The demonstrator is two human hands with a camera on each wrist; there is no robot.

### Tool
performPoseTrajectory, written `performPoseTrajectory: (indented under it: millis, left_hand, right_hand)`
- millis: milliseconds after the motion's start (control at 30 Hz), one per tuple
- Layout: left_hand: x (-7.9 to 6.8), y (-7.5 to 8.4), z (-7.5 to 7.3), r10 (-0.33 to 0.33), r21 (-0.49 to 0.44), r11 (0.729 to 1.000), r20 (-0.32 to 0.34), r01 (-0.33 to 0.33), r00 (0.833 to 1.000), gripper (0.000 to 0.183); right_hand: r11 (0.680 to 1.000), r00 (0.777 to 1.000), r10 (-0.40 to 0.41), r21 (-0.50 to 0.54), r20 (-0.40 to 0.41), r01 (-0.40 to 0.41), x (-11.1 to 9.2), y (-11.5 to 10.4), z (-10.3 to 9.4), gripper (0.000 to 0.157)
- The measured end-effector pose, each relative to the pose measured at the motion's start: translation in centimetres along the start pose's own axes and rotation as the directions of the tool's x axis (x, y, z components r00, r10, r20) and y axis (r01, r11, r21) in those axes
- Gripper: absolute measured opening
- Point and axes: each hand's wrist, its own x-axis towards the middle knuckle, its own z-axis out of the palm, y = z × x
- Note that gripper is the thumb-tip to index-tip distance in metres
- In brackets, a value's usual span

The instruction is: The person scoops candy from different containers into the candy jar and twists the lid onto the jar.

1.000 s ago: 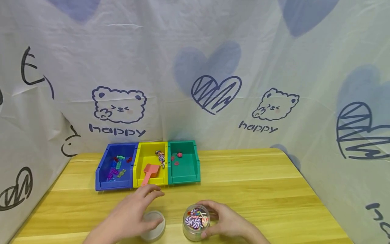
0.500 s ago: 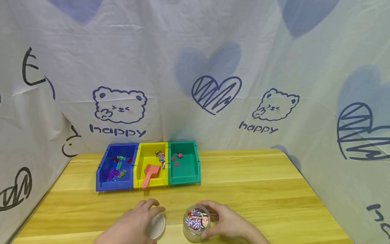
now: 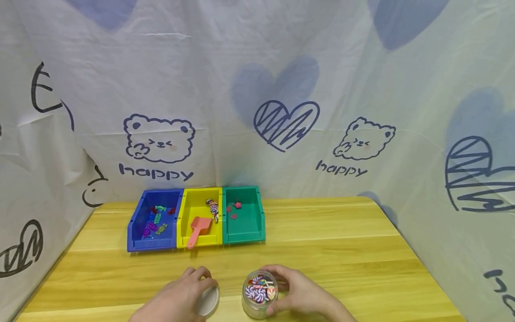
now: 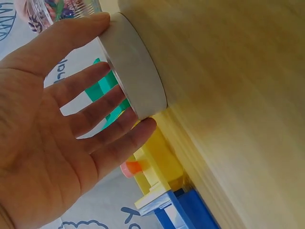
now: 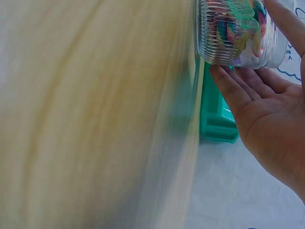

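Note:
My left hand (image 3: pixel 179 295) is over a round white jar lid (image 3: pixel 208 301) that lies on the table. In the left wrist view the thumb and fingertips hold the rim of the lid (image 4: pixel 136 67) from opposite sides. To the right, my right hand (image 3: pixel 299 290) grips an open clear jar (image 3: pixel 253 309) standing upright, its thumb on the near side and its fingers behind. Swirl lollipop charms (image 3: pixel 256 293) and other small colourful pieces fill the jar. Ridged glass of the jar (image 5: pixel 219 40) shows between thumb and fingers in the right wrist view.
Behind the hands stand three joined bins: a blue bin (image 3: pixel 154 244) with candy-shaped pieces, a yellow bin (image 3: pixel 189 201) with lollipop charms and a pink scoop (image 3: pixel 198 229), and a green bin (image 3: pixel 247 232) with a few pink pieces. A printed cloth (image 3: pixel 225 89) hangs behind the wooden table (image 3: pixel 342 250).
My left hand has drawn back from near the scoop's handle down to the lid and closed its fingers around the rim. The right hand and the jar stay in place.

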Motion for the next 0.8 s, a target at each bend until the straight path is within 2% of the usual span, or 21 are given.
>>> performPoseTrajectory:
  millis: [233, 367, 500, 567, 633, 767, 800]
  left_hand:
    - [-0.2, -0.4, -0.1, 0.022, -0.042, 0.999, -0.029, -0.023, 0.999, 0.063]
    - [-0.3, -0.5, -0.2, 0.034, -0.107, 0.993, -0.064, -0.040, 0.997, 0.059]
    - [-0.4, -0.6, -0.5, 0.082, -0.149, 0.984, -0.131, -0.101, 0.988, 0.061]
    - [-0.4, -0.5, -0.7, 0.124, -0.148, 0.977, -0.182, -0.152, 0.975, 0.062]
    - [-0.3, -0.4, -0.9, 0.168, -0.137, 0.969, -0.246, -0.206, 0.954, 0.062]
    - [0.1, 0.2, -1.1, 0.214, -0.143, 0.949, -0.358, -0.280, 0.909, 0.062]
    - [0.2, 0.4, -1.1, 0.217, -0.149, 0.946, -0.375, -0.289, 0.901, 0.062]
  right_hand:
    - [1.000, 1.000, -0.007, 0.000, 0.011, 0.007, 0.1, 0.0, -0.1, 0.079]
    - [0.999, 0.999, -0.019, 0.035, 0.043, 0.018, 0.0, 0.2, -0.2, 0.084]
    - [0.996, 0.997, -0.030, 0.081, 0.066, 0.025, 0.0, 0.3, -0.2, 0.084]
    - [0.995, 0.997, -0.033, 0.091, 0.067, 0.027, 0.1, 0.3, -0.2, 0.084]
    - [0.995, 0.998, -0.033, 0.095, 0.062, 0.027, 0.1, 0.3, -0.1, 0.084]
    - [0.995, 0.998, -0.022, 0.103, 0.051, 0.016, 0.1, 0.3, 0.0, 0.084]
    - [0.995, 0.999, -0.019, 0.103, 0.047, 0.014, 0.1, 0.3, 0.0, 0.084]
